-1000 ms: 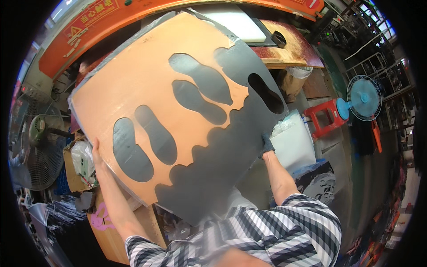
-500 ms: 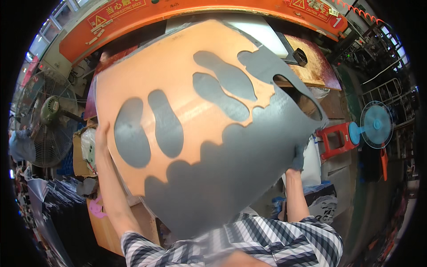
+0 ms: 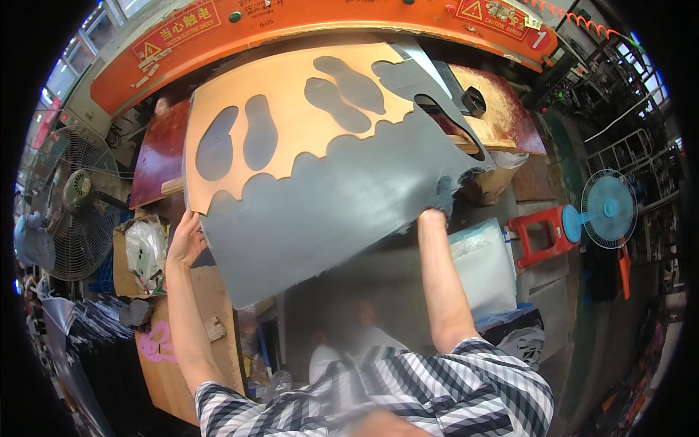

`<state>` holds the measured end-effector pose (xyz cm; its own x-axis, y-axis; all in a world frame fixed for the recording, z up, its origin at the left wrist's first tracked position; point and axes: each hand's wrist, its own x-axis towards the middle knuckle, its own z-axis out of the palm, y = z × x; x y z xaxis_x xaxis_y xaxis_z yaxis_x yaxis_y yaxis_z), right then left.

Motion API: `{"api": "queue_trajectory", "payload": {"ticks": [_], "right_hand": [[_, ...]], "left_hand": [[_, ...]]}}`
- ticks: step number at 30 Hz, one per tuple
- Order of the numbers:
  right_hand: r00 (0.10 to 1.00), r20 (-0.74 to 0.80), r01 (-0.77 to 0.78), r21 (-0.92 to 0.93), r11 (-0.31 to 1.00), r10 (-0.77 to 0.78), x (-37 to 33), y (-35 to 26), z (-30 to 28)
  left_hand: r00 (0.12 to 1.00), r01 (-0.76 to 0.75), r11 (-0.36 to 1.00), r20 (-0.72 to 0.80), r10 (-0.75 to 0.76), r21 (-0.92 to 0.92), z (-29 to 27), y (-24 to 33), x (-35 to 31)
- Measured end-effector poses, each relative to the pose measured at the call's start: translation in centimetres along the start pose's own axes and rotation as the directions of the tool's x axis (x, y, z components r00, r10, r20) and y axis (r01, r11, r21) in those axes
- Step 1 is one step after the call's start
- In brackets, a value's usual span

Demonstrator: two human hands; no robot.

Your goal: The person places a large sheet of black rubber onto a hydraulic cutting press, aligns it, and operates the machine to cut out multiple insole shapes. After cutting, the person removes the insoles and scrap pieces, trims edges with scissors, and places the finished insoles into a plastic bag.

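I hold up a large flexible sheet [image 3: 342, 197], grey on its lower part and orange-tan above, with several shoe-sole-shaped holes cut out of it. My left hand [image 3: 186, 240] grips its lower left edge. My right hand [image 3: 435, 204], in a dark glove, grips its right edge. The sheet hangs over the front of an orange machine [image 3: 349, 22] and a reddish-brown work surface [image 3: 164, 149].
A grey standing fan [image 3: 69, 200] is at the left, a blue fan [image 3: 608, 207] and a red stool [image 3: 539, 233] at the right. A clear plastic bag [image 3: 145, 247] lies on a wooden bench [image 3: 193, 342] at lower left, white bagged material [image 3: 484, 266] at the right.
The sheet has moved up and away from me toward the orange machine, uncovering the area below it. Both hands stay on its edges.
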<state>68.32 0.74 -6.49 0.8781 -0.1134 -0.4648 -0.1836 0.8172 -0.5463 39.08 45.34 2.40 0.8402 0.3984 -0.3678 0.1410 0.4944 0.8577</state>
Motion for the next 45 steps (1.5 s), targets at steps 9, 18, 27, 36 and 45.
{"api": "queue_trajectory", "payload": {"ticks": [9,18,27,36,45], "right_hand": [[0.972,0.063,-0.235,0.24,0.942,0.227,-1.6,5.3,2.2],[0.958,0.048,0.059,-0.998,-0.031,0.282,-3.4,2.2,4.4],[0.823,0.568,0.546,-0.79,-0.277,0.004,3.8,-0.4,19.8],[0.844,0.515,0.472,-0.582,-0.662,0.149,11.7,5.2,29.6],[0.837,0.452,0.546,-0.683,-0.484,0.307,13.1,-0.2,23.3]], "left_hand": [[0.884,-0.224,0.858,-0.275,0.379,0.463,-1.4,4.9,10.8],[0.941,-0.097,0.981,-0.336,0.035,-0.168,-5.8,3.9,18.8],[0.93,-0.135,0.958,-0.367,0.034,-0.252,-5.7,3.2,19.6],[0.862,-0.269,0.955,-0.473,0.182,-0.124,-3.2,4.1,17.8],[0.704,-0.357,0.927,-0.62,0.346,0.112,-0.9,5.2,15.9]]}}
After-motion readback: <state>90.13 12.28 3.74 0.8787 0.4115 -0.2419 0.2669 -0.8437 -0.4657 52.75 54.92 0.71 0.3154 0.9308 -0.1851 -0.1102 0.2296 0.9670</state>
